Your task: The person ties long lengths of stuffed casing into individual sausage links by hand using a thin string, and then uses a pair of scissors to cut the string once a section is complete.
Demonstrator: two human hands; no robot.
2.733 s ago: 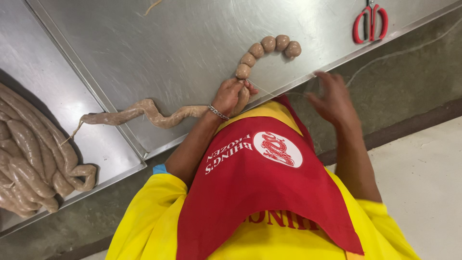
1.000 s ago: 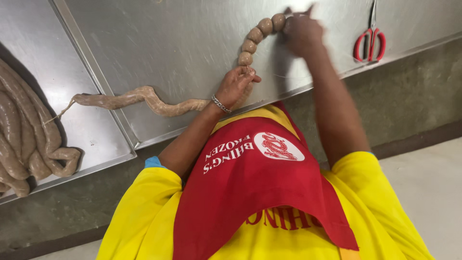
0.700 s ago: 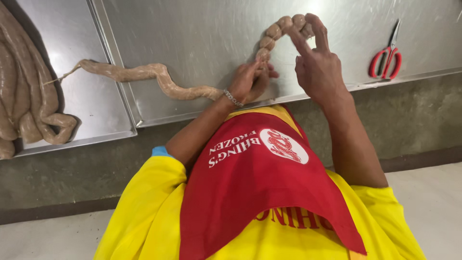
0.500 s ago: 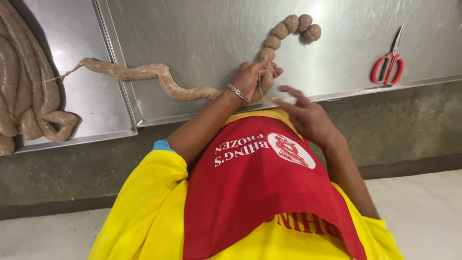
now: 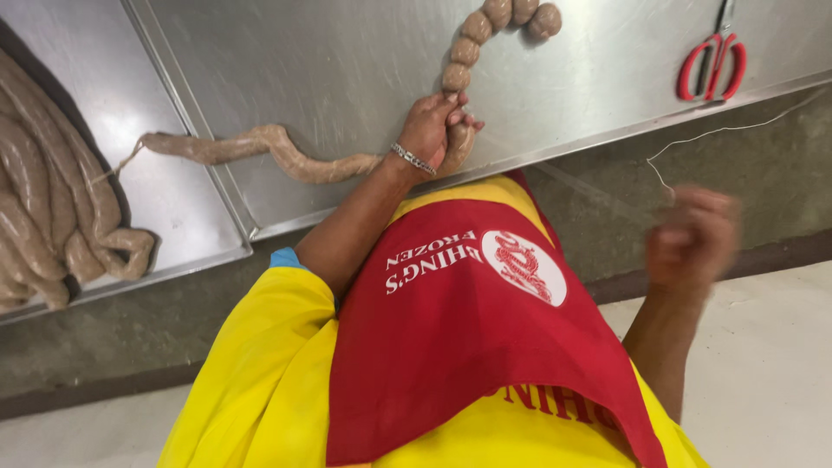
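Pulled back from the table, the right hand (image 5: pixel 693 232) now hangs blurred at the person's side, fist closed on a thin white string (image 5: pixel 719 130). The left hand (image 5: pixel 433 130) pinches the soft, lumpy sausage (image 5: pixel 286 156) on the brushed steel table (image 5: pixel 347 61), where knotted round links (image 5: pixel 485 35) curve away. Red-handled scissors (image 5: pixel 712 65) lie nearby.

Sausage rope (image 5: pixel 286 156) on table (image 5: pixel 347 61), scissors (image 5: pixel 712 62) far right.

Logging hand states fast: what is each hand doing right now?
Left hand: closed around the sausage rope.
Right hand: blurred, closed in a fist, apparently pulling the white string.
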